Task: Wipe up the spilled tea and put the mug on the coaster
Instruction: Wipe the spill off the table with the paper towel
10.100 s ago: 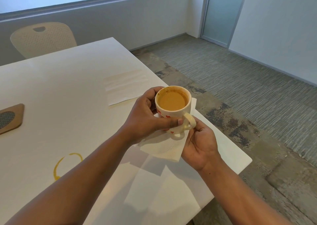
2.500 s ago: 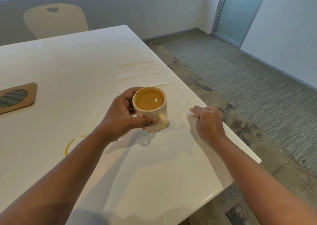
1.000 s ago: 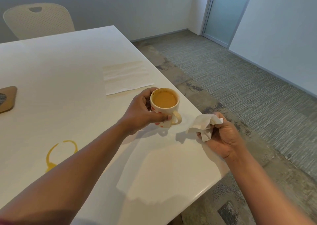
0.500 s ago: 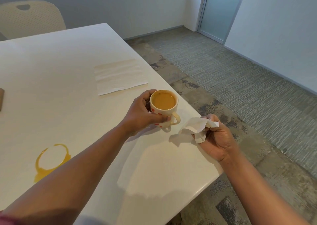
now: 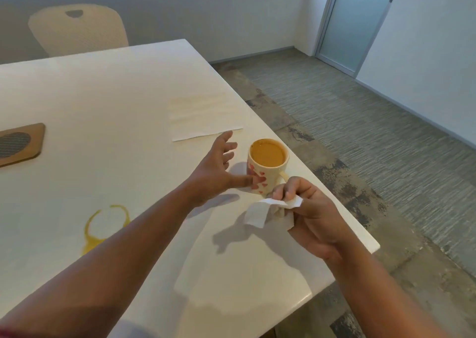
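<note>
Near the right edge of the white surface (image 5: 116, 100) stands the mug (image 5: 266, 166), upright, cream w/ red hearts on its side, filled close to the rim w/ milky tea. Its handle points toward the right hand and is partly hidden behind that hand's knuckles.

Left hand (image 5: 215, 168) is just left of the mug, fingers spread wide and straight, holding nothing; thumb tip reaches to the mug's lower side, looks like touching but can't tell for sure. Forearm runs from the bottom-left corner across the surface.

Right hand (image 5: 313, 214) is in front of the mug, nearer the camera, fingers curled round a crumpled white tissue (image 5: 266, 211); a loose flap of it hangs out to the left, above the surface, w/ its shadow below.

Tea spill (image 5: 104, 226): a yellow-brown ring w/ a smear running toward the camera, on the surface well left of the mug, under the line of the left forearm.

Coaster (image 5: 22, 144): tan, w/ a dark mesh centre, lying flat at the left edge of view, partly cut off, well apart from the mug.

Flat paper napkin (image 5: 203, 118) lies beyond the left hand, close to the right edge. Cream chair (image 5: 78, 29) at the far side; grey carpet (image 5: 373, 131) and a frosted door (image 5: 358, 20) to the right.
</note>
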The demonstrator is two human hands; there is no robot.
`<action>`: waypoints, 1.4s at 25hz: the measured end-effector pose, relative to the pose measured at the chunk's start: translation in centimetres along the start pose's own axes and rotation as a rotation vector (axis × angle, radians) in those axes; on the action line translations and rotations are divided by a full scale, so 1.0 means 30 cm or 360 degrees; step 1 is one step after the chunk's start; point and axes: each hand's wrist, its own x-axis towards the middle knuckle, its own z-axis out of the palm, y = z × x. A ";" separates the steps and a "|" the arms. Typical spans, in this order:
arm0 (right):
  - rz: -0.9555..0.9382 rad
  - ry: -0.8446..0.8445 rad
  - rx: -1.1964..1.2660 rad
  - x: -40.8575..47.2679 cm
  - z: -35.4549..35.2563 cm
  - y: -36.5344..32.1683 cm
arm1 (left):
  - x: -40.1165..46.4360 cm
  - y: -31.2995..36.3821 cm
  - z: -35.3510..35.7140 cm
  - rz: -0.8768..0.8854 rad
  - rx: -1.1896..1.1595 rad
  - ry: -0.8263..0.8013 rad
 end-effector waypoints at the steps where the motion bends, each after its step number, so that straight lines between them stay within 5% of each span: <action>1: 0.0022 -0.0076 -0.0047 0.019 0.051 0.028 | -0.024 -0.010 -0.050 0.0018 -0.0010 0.0058; 4: 0.0077 -0.0134 -0.0150 0.107 0.185 0.122 | -0.114 -0.055 -0.224 0.0116 0.0111 0.0363; 10: 0.0177 0.0208 -0.0418 0.332 0.373 0.297 | -0.358 -0.242 -0.564 -0.0082 0.0529 0.1095; 14: 0.0079 0.0259 -0.0846 0.444 0.465 0.356 | -0.541 -0.375 -0.690 -0.0246 0.0808 0.1245; 17: -0.0332 0.0294 -0.1628 0.507 0.496 0.381 | -0.620 -0.445 -0.732 -0.0281 0.1072 0.1225; 21: -0.0728 -0.0007 -0.2555 0.537 0.521 0.442 | -0.641 -0.482 -0.729 -0.0201 0.1165 0.1255; 35: -0.0508 -0.0930 -0.2620 0.640 0.653 0.581 | -0.646 -0.487 -0.719 -0.0191 0.1151 0.1323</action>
